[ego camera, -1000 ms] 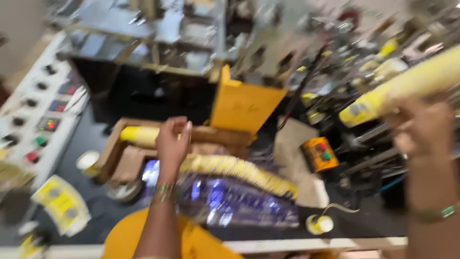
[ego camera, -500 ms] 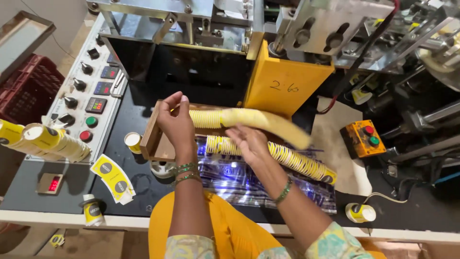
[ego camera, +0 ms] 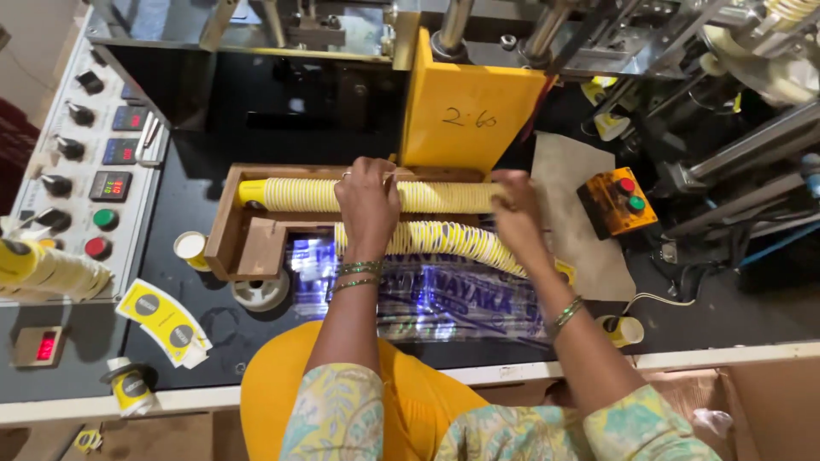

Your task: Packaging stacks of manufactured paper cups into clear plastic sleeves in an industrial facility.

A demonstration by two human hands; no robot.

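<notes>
Your machine (ego camera: 359, 77) fills the bench from ten to two o'clock, with the control panel (ego camera: 81, 171) at nine and a yellow plate (ego camera: 465, 115) standing upright at twelve, just behind the wooden tray (ego camera: 235, 235). In that tray lies a long row of nested yellow paper cups (ego camera: 299, 195) — it runs from the tray's left end across to the plate's foot, lying flat, so this row looks already seated. A second row (ego camera: 453, 241) sits just in front of it, at about one o'clock from your wrists, curving down to the right over a clear plastic sleeve (ego camera: 444, 299) spread on the black bench; that one looks not yet lined up in the tray and not yet bagged. Your left hand (ego camera: 369, 205) is closed over the middle of the upper row, fingers curled down across it. Your right hand (ego camera: 517, 213) presses on the right end of the same row, fingers bent around the cups near the plate. To my eye one row is placed and being squared up; the lower row and the sleeve remain. Smaller things: an orange button box (ego camera: 617, 201) at three, flat cup blanks (ego camera: 164, 323) at eight, single cups (ego camera: 190, 249) beside the tray.
</notes>
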